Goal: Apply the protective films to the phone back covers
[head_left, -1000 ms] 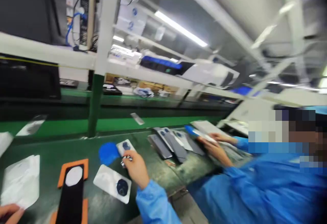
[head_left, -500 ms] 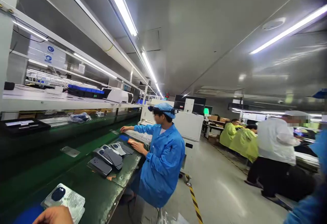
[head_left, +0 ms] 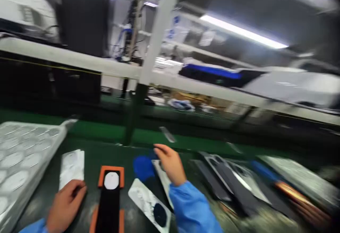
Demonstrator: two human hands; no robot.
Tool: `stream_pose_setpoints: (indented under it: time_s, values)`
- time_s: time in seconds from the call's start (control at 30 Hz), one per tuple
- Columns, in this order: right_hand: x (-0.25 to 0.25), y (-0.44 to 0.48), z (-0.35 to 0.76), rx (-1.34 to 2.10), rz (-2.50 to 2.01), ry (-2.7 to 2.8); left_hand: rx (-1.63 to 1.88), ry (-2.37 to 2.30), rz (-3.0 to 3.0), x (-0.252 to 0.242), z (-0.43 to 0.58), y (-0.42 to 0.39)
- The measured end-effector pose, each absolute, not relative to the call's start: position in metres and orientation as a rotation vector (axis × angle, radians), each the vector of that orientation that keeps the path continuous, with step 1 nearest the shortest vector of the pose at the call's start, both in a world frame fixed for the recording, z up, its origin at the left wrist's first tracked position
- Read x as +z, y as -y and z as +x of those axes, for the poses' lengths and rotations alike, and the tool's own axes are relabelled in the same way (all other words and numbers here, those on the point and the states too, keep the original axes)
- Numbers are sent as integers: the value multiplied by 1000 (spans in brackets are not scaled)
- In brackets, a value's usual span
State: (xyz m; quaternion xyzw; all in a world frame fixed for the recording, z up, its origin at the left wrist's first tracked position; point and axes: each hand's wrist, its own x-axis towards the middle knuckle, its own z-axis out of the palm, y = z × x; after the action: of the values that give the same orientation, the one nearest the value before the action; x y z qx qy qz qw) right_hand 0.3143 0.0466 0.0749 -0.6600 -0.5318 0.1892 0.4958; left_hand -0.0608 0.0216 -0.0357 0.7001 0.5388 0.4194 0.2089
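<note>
The orange fixture [head_left: 111,168] seems to bracket the black panel [head_left: 108,204] so that it stays put, within reach between both hands. The left hand [head_left: 66,203] is half-curled at the near edge of the white sheets [head_left: 72,167], perhaps steadying them; a pinch cannot be confirmed. The right hand [head_left: 170,164] bends loosely above a pale panel [head_left: 163,180], its hold unclear; the blue pad [head_left: 143,167] lies just left of its fingers.
</note>
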Motion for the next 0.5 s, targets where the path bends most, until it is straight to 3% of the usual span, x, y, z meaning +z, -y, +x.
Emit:
stream_pose_setpoints:
  time_s: [0.27, 0.5]
  values:
    - [27, -105, 305, 616, -1639, 1458, 1066, -1512, 1934, -55, -72, -31]
    - [-2, -117, 297, 527, -1831, 1599, 1088, -1483, 1909, -56, -76, -33]
